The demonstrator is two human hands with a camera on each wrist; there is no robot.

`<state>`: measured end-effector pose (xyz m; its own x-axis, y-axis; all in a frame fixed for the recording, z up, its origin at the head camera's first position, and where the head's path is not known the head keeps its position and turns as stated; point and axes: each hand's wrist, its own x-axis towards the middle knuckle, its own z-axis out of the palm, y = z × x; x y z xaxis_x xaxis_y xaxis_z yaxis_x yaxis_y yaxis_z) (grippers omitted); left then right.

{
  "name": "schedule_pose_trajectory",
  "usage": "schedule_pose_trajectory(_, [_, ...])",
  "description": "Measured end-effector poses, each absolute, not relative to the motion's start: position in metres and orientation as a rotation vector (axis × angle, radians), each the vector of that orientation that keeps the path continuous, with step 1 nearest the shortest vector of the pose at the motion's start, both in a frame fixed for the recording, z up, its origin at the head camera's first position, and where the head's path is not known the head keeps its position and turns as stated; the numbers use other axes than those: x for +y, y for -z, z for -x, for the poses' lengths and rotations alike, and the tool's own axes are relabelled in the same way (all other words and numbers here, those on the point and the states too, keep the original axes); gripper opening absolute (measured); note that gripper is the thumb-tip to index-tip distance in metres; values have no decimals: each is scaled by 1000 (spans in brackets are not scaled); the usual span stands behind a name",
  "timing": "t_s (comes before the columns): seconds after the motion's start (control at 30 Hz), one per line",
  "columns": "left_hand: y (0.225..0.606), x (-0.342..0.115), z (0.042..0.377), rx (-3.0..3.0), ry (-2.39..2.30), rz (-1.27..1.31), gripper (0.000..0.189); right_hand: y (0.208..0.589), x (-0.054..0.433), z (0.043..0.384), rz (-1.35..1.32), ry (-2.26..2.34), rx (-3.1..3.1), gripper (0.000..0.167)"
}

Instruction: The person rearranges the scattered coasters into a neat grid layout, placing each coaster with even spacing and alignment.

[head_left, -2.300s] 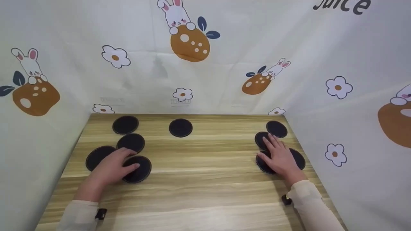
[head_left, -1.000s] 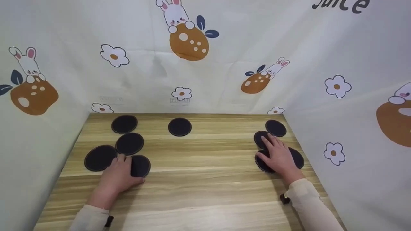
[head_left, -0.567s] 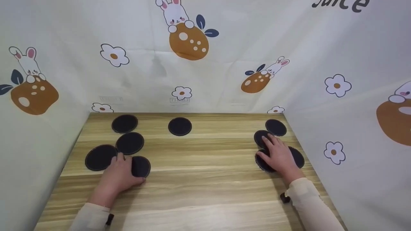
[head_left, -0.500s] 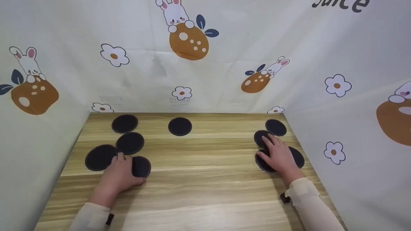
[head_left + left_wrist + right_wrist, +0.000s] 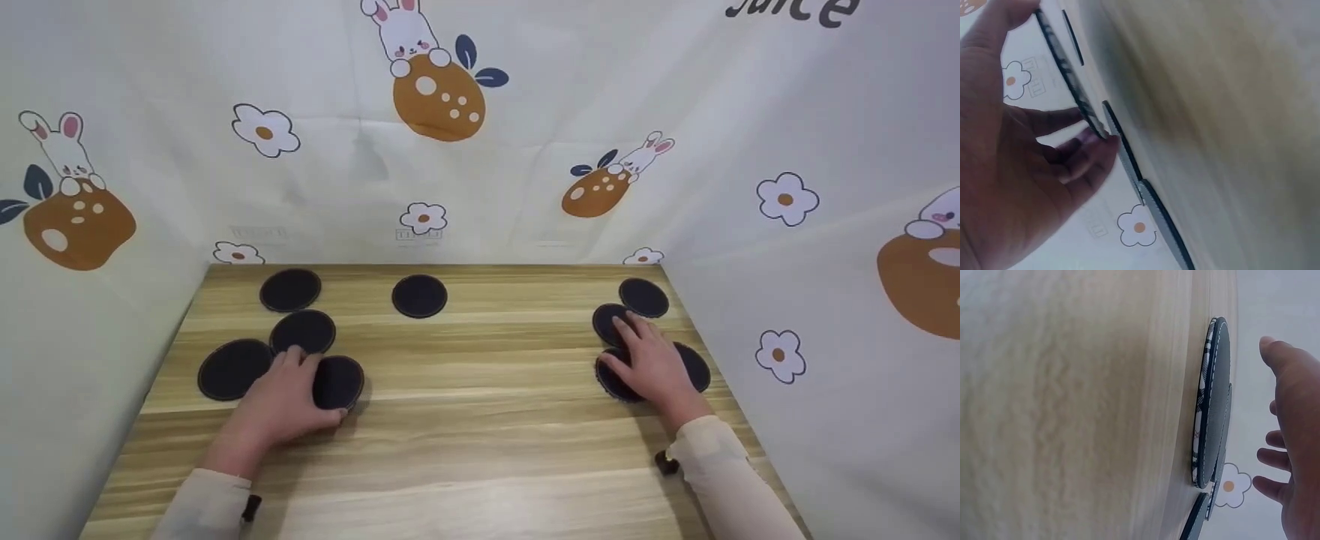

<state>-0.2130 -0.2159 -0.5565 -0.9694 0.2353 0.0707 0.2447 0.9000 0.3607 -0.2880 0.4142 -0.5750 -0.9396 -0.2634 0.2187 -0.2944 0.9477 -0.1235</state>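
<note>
In the head view my left hand pinches a round black coaster by its rim, between thumb and fingers. The left wrist view has this held coaster edge-on, raised off the wooden table. Left of that hand lies another black coaster, and just beyond its fingertips is a further one. My right hand has its fingers spread above a cluster of coasters, among them a near one. From the right wrist, a gap separates the hand from the stitched, thick-looking coaster.
Along the table's back lie coasters at the left, the middle and the right. A printed cloth with rabbits and flowers walls in the back and both sides. Wood-grain tabletop extends between the hands.
My left hand first reached over the near-left coaster, then took its rim. Since half a second ago that coaster has been raised and shifted slightly right. The right hand stays almost still.
</note>
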Motion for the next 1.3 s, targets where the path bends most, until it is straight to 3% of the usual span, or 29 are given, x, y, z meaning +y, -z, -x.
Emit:
schedule_pose_trajectory(0.3, [554,-204,248,-2969,601,562,101,576,415,288,-441,-252,-2900,81])
schedule_pose_trajectory(0.73, [509,-153,290,-3024,525,738,104,576,420,287,-446,-282,-2894,84])
schedule_pose_trajectory(1.3, [493,-107,344,-3065,551,833,107,573,421,288,-418,-295,-2912,83])
